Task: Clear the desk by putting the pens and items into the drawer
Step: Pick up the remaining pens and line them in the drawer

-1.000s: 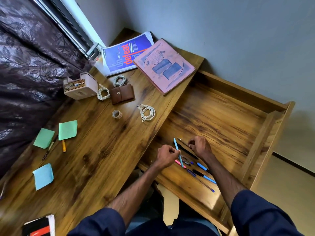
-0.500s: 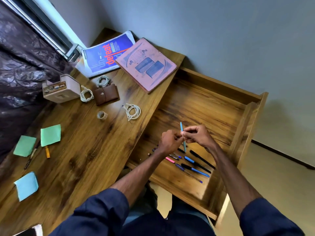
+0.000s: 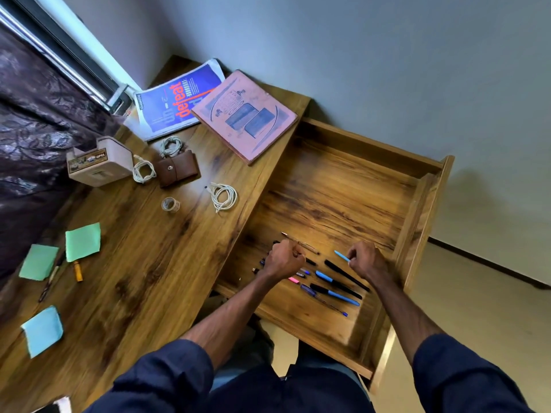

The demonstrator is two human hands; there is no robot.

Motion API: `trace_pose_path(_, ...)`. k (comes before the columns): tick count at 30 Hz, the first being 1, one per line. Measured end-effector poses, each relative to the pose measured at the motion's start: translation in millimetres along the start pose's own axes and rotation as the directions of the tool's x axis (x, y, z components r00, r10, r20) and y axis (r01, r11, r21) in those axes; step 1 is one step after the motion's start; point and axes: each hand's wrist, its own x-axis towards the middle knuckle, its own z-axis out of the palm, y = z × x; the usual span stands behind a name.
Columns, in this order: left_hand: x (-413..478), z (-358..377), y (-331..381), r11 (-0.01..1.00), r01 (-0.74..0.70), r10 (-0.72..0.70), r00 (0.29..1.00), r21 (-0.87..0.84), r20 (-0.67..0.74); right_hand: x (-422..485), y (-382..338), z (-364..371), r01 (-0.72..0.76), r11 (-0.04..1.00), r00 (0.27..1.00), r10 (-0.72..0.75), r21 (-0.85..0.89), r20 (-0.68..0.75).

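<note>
The wooden drawer stands pulled out to the right of the desk. Several pens lie in a row on its floor near the front. My right hand hovers over them and pinches a light blue pen that sticks out to the upper left. My left hand is curled over the left end of the row and holds a thin pen whose tip points up-left. On the desk lie a white coiled cable, a brown pouch and a tape roll.
A pink notebook and a blue magazine lie at the desk's far end. A beige box, two more cables, green and blue sticky notes, a small orange item and a dark pen sit on the left.
My hands have parted. The right hand took the light blue pen to the right, over the pen row; the left hand stayed at the row's left end with a thin pen.
</note>
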Motion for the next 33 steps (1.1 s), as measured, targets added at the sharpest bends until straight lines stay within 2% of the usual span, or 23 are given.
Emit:
trace_pose_path(18,-11.9,2.4,-10.3,1.0,0.028,-0.027,0.999,-0.012,0.017,-8.6,0.3,12.1,0.012,1.0,0.999,-0.012,-0.009,-0.045)
trace_pose_path(22,-19.1,-0.8,-13.0,1.0,0.02,-0.019,1.0,-0.023,0.009,-13.4,-14.0,10.6,0.067,0.998,0.99,-0.068,-0.008,-0.12)
trace_pose_path(27,-31.1,-14.6,-18.9,0.998,0.015,-0.017,0.999,-0.054,-0.036,-24.5,-58.4,7.2,0.213,0.977,0.925,-0.203,-0.005,-0.322)
trace_pose_path(33,-50.3,-51.2,-42.4,0.997,0.009,-0.021,0.984,-0.072,-0.177,-49.2,-144.3,3.4,0.506,0.861,0.777,-0.433,0.045,-0.458)
